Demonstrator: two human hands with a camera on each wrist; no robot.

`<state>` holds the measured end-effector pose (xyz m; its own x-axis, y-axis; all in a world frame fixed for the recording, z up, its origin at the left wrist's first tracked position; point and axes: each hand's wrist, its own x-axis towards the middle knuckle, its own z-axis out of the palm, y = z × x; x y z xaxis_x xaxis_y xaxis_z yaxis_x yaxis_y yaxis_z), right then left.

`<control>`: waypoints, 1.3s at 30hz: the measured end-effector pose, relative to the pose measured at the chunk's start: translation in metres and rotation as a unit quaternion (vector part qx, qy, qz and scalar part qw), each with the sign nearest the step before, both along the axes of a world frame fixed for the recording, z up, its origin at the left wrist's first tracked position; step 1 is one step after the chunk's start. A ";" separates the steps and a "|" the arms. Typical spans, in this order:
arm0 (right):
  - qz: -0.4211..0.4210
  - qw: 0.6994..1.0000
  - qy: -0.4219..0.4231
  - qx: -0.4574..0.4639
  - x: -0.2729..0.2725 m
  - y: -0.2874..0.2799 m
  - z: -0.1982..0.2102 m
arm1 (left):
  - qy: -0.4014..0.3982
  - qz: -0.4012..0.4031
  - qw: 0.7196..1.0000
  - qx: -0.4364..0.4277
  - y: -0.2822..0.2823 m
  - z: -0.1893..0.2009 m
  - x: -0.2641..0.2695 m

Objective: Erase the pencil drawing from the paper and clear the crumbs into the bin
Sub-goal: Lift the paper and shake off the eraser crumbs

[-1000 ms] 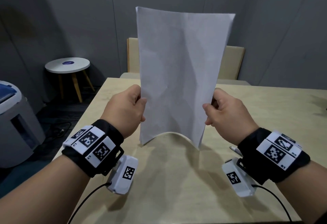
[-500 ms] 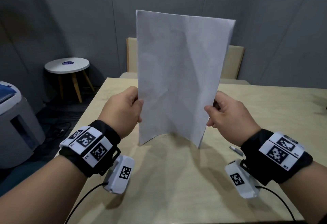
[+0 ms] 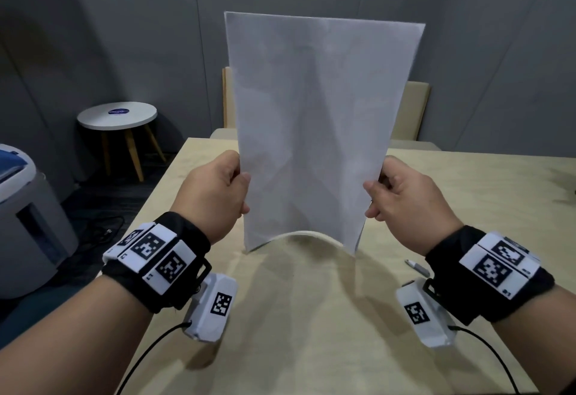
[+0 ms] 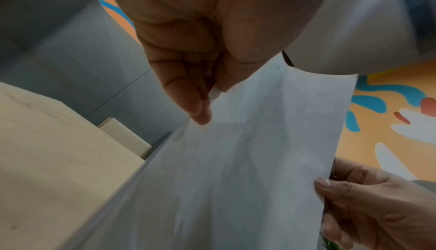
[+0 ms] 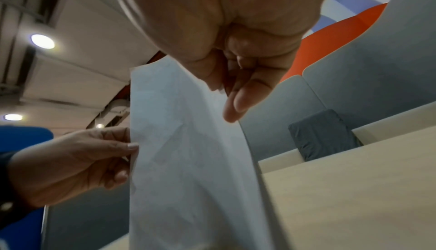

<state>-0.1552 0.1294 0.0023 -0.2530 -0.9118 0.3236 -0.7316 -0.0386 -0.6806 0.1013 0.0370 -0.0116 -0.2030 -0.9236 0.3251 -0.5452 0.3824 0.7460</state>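
I hold a creased white sheet of paper upright above the wooden table. My left hand pinches its left edge and my right hand pinches its right edge, thumbs on the near face. The bottom edge bows away from me just above the table. The side facing me shows only creases, no clear drawing. The left wrist view has the paper under my left hand; the right wrist view has the paper under my right hand.
A grey bin with a blue-and-white lid stands on the floor left of the table. A pencil lies on the table by my right wrist. A small round white stool and a beige chair back are behind.
The paper's bottom edge has dipped and bowed outward again after rising slightly half a second ago. Both hands keep their pinch on the side edges.
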 end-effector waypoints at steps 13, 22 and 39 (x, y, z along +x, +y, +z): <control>0.033 0.998 -0.045 0.008 -0.013 -0.003 -0.005 | 0.077 -0.052 0.996 0.013 -0.015 0.005 -0.001; -0.101 0.965 0.078 -0.228 -0.004 0.016 0.013 | 0.119 -0.072 0.990 0.016 -0.022 0.005 -0.010; 0.139 0.936 -0.296 0.130 0.062 -0.056 0.008 | 0.177 -0.085 0.980 0.030 -0.027 0.001 -0.012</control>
<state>-0.0929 0.0732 0.0107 -0.0589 -0.9974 -0.0413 -0.2089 0.0527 -0.9765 0.0893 0.0103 -0.0105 -0.2409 -0.9053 0.3497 -0.1807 0.3959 0.9004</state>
